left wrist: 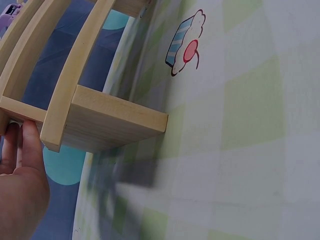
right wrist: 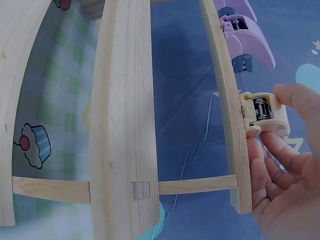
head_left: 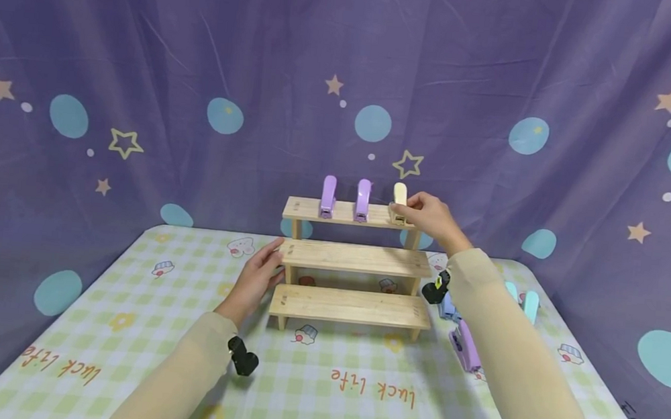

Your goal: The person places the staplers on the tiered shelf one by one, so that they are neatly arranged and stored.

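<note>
A cream stapler stands at the right end of the top shelf of a three-step wooden rack. My right hand pinches it between thumb and fingers; in the right wrist view the stapler has its base against the top board. Two purple staplers, a left one and a middle one, stand on the same shelf. My left hand is at the rack's left side by the middle shelf, its extended fingertips touching the side strip in the left wrist view.
Right of the rack, partly behind my right forearm, lie a purple stapler, a blue stapler and teal staplers. A checked cloth covers the table. A purple curtain hangs behind the rack.
</note>
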Tool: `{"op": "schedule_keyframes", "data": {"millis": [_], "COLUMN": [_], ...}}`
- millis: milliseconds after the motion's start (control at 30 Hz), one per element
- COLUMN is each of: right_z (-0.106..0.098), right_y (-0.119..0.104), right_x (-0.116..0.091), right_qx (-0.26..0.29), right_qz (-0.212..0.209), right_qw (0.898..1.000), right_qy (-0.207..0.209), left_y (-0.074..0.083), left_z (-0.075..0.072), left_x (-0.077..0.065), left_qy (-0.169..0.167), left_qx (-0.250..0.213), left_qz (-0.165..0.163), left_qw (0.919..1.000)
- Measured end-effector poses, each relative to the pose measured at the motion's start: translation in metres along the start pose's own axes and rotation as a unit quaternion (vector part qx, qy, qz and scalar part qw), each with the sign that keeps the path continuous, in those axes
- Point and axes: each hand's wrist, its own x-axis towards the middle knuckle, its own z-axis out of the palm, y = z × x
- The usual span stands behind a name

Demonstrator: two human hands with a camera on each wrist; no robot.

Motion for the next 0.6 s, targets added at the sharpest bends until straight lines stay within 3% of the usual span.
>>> {"op": "schedule_keyframes", "data": {"millis": [367, 600], "right_z": [-0.0002, -0.0062], "right_y": [-0.0016, 0.0016], "right_x": [-0.0004, -0.0049], "right_qx": [0.003, 0.034], "right_qz": [0.000, 0.000], "right_qw": [1.000, 0.999], "right_qy": [-0.005, -0.021], "left_y": [0.0026, -0.0003], "left_z": [-0.0001, -0.0001], "left_x": [-0.0019, 0.0004], "left_qy": [-0.004, -0.004], "left_qx": [-0.009, 0.002], "left_qz": [-0.003, 0.002], "left_qw": [0.9999, 1.0000]}}
